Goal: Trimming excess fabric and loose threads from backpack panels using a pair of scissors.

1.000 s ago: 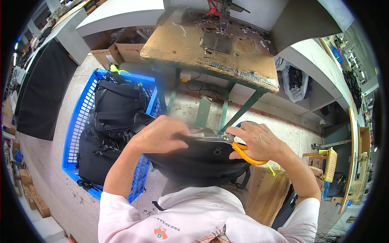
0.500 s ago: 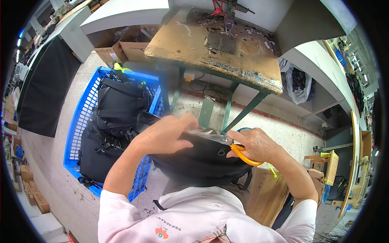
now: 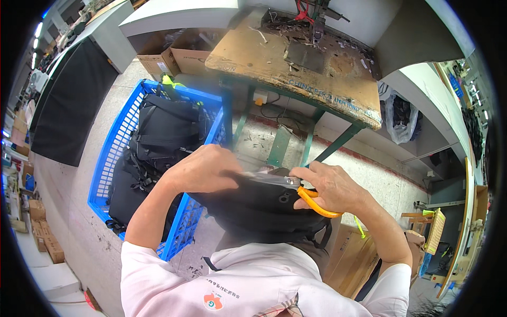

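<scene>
Probably for tautness, the left hand (image 3: 203,171) pinches the black bag (image 3: 253,208) while the right hand (image 3: 334,187) curls snug fingers round orange-handled scissors (image 3: 316,206).

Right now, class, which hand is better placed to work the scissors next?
Probably the right hand: it holds the orange-handled scissors, while the left hand is at the upper edge of the black fabric.

- Left hand (image 3: 206,169): left of centre, back upward, thumb (image 3: 227,183) pointing right, fingertips partly hidden.
- Right hand (image 3: 332,188): right of centre, fingers (image 3: 302,174) curled in a grip, knuckles up.
- Forearms (image 3: 156,211): slanting inward from lower left and lower right, hands apart.
</scene>
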A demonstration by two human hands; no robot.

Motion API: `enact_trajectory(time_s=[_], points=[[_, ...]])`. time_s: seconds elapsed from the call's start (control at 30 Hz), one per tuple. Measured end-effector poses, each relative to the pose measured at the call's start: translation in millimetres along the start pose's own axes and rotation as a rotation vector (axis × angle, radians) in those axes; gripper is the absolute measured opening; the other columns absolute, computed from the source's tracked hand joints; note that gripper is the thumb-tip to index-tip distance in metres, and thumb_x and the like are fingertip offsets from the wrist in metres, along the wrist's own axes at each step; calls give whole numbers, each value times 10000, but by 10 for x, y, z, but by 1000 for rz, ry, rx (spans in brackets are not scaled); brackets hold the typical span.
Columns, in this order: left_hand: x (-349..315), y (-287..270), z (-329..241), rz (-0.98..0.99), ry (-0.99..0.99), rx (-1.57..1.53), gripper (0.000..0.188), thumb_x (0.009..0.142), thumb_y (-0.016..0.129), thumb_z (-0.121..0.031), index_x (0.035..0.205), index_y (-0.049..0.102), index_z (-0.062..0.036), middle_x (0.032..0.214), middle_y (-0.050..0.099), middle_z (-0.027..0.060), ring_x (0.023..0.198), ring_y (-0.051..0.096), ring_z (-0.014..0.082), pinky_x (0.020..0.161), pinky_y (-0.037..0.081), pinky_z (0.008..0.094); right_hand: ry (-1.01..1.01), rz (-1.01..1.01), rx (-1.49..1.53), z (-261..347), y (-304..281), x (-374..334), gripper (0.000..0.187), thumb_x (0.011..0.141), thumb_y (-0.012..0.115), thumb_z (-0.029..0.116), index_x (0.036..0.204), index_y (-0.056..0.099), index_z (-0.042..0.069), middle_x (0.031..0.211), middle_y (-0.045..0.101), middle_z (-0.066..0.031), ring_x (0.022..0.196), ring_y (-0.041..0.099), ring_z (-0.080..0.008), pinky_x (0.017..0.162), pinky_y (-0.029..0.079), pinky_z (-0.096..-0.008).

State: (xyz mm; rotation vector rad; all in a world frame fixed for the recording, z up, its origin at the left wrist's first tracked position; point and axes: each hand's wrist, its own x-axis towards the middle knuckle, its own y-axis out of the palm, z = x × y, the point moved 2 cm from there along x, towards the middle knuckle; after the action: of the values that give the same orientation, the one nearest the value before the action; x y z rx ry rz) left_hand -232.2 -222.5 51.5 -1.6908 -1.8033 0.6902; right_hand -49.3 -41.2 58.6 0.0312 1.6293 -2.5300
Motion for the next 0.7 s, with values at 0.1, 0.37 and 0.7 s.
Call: enact_trajectory(time_s=[0.1,0.37,0.7], points=[[56,4,-133,-90,55,178,178,616,706,-73,769,639,-13,736,616,100,668,573,278,610,450,346,-6,-15,-23,-26,-20,8,435,728,676,372,1055,516,133,670,557,-96,595,553,-269,511,418,-345],[6,-79,-140,-101,-64,123,268,633,679,-175,851,616,-34,781,600,145,769,570,317,722,448,379,84,64,343,-94,171,-71,344,788,585,77,1114,477,57,833,624,-167,712,599,-321,635,475,-366],[-428,42,762,-448,-343,-823,256,576,739,19,791,604,-15,755,609,20,690,553,82,658,443,200,108,-13,374,-83,128,-252,417,731,678,194,1090,496,85,801,615,-138,689,595,-303,600,467,-345]])
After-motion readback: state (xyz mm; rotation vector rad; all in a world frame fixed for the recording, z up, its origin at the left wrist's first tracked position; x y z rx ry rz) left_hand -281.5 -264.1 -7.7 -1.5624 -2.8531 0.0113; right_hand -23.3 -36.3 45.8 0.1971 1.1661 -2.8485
